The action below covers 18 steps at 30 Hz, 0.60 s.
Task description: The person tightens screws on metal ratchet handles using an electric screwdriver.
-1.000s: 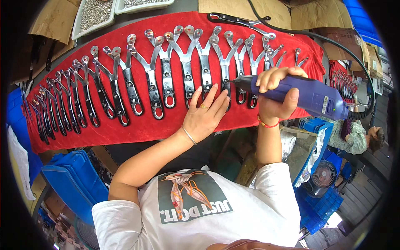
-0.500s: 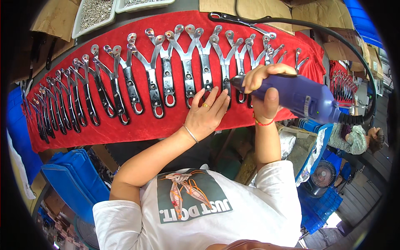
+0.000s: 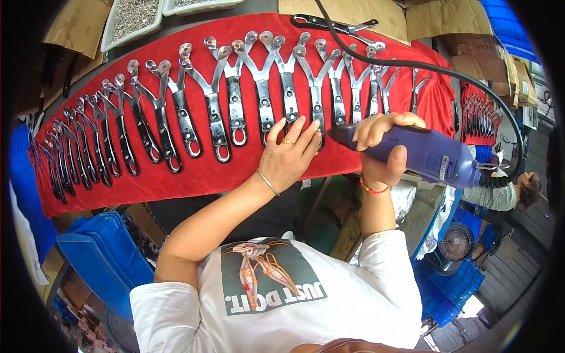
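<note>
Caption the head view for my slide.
Right hand gripping a purple power tool, left hand spread over black-handled Y-shaped metal pieces lined up along a red cloth.

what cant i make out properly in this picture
In the head view:
Black tool handles under the left hand: lower parts covered by it.
Purple power tool: gripped part covered by the right hand.
White tray of small metal pieces: cut off by the top edge.
Leftmost tools: too small, crowded to count.

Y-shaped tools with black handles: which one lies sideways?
The far tool, crossed in view by the black cable. Its handle points left; the tools in the row have theirs toward the picture's bottom.
</note>
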Motion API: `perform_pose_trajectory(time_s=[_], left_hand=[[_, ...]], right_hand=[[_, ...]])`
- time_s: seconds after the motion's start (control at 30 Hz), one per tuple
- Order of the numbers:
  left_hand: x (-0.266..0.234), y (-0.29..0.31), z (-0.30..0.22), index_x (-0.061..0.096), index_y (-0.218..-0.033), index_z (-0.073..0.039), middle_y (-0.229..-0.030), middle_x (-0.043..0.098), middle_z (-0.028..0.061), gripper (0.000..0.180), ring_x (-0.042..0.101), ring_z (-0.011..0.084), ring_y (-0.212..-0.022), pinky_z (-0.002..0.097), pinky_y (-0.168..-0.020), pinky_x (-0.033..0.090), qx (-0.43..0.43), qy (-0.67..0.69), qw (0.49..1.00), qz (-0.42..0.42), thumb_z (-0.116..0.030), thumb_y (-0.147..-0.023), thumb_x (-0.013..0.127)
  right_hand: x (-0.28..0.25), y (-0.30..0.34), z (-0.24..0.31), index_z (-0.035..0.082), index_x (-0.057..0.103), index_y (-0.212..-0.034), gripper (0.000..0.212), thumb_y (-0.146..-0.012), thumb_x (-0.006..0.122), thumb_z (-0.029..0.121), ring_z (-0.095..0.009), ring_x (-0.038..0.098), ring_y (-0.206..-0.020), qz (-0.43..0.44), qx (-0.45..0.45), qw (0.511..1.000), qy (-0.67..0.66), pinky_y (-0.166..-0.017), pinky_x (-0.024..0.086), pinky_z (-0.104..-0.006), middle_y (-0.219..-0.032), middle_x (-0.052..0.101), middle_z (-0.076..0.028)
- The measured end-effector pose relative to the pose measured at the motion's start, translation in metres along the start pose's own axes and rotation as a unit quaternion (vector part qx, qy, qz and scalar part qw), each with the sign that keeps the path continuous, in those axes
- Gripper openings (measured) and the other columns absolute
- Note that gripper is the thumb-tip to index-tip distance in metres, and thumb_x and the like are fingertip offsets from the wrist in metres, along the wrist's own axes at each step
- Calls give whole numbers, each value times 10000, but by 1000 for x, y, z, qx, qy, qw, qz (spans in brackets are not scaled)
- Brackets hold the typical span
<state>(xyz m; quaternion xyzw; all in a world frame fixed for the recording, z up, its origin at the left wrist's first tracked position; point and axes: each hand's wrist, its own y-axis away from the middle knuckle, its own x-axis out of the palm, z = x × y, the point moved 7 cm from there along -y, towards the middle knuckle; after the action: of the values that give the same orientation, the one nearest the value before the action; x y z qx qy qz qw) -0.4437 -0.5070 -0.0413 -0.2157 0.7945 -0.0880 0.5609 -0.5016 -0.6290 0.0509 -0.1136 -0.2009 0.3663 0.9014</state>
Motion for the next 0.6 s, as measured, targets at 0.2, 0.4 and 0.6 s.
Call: perform_pose_trajectory(time_s=[0.2, 0.4, 0.6], left_hand=[[2, 2, 0, 650, -1037, -143, -1270, 552, -36, 325, 449, 174, -1219, 457, -1012, 237, -7, -1, 1000, -1, -295, -753, 696], [0, 1, 2, 651, -1032, -143, -1265, 556, -39, 319, 453, 173, -1214, 455, -1013, 234, -10, 9, 1000, -5, -298, -756, 694], [1, -1, -1, 654, -1034, -149, -1269, 555, -45, 312, 452, 171, -1219, 453, -1017, 226, 6, -12, 1000, 16, -299, -763, 687]], right_hand=[[2, 1, -2, 60, 408, -1096, 451, -831, 667, 318, -182, 526, -542, 1, -1, 1000, -16, -525, 462, -322, -656, 519, -81], [4, -2, -1, 64, 409, -1091, 466, -830, 676, 343, -184, 537, -546, 8, -1, 1000, 12, -521, 463, -320, -653, 522, -78], [2, 0, -1, 67, 412, -1063, 485, -823, 685, 388, -177, 527, -541, 6, -1, 1000, 11, -519, 460, -313, -655, 518, -74]])
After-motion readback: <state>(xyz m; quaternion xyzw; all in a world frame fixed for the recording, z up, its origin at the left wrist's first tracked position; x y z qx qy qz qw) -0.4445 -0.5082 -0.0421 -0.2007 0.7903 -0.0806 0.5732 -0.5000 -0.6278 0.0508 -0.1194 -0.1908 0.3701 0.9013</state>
